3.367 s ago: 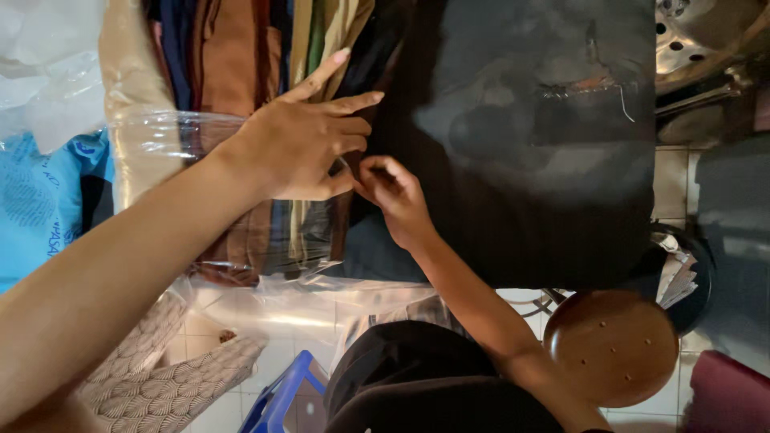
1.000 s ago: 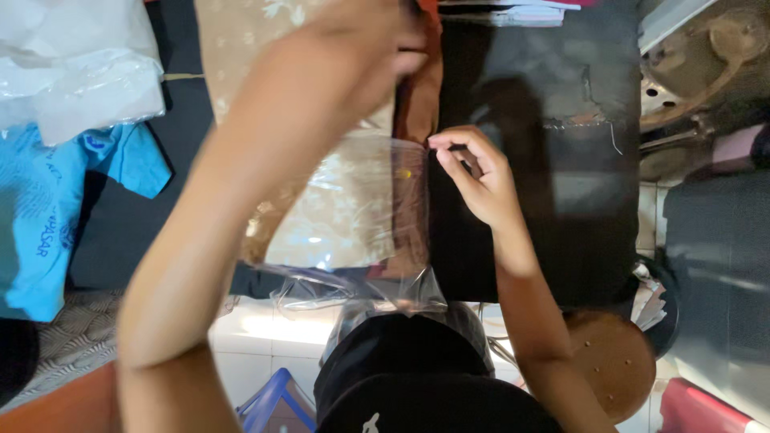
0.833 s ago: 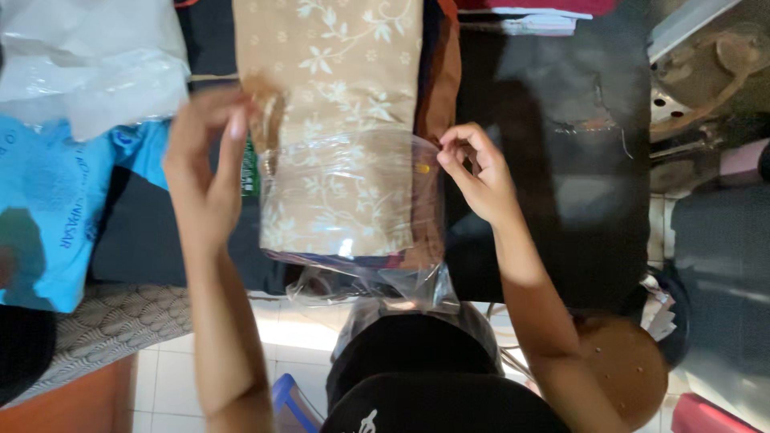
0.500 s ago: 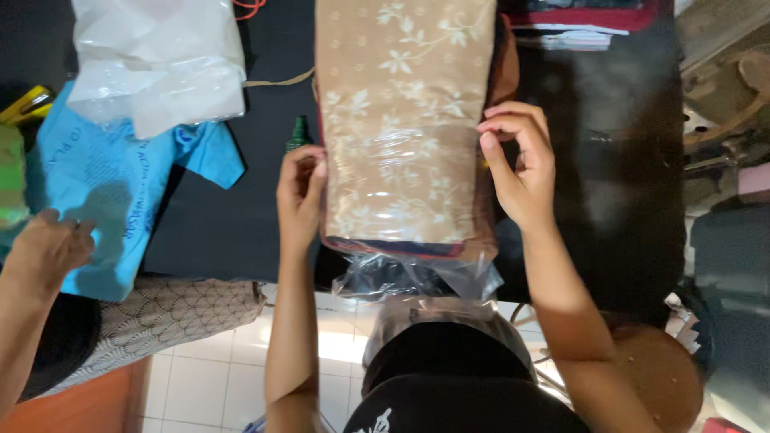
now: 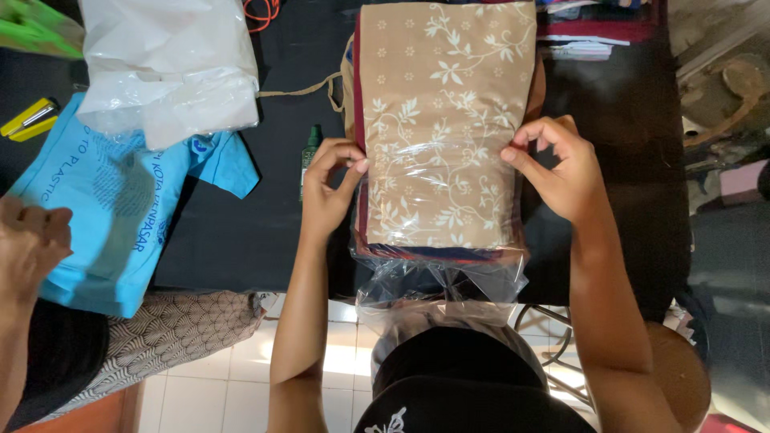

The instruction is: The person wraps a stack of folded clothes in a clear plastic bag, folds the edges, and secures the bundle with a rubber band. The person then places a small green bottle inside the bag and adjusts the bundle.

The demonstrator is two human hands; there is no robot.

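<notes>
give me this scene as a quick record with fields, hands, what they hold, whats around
left hand: pinches the left edge of the clear plastic bag
right hand: pinches the bag's right edge
in the bag: stack of folded cloth, tan floral-print piece on top, upper part outside the bag
surface: black table
left side: blue fabric tote bag, white plastic bag, small green bottle, yellow stapler-like tool
other person: a hand at far left
</notes>
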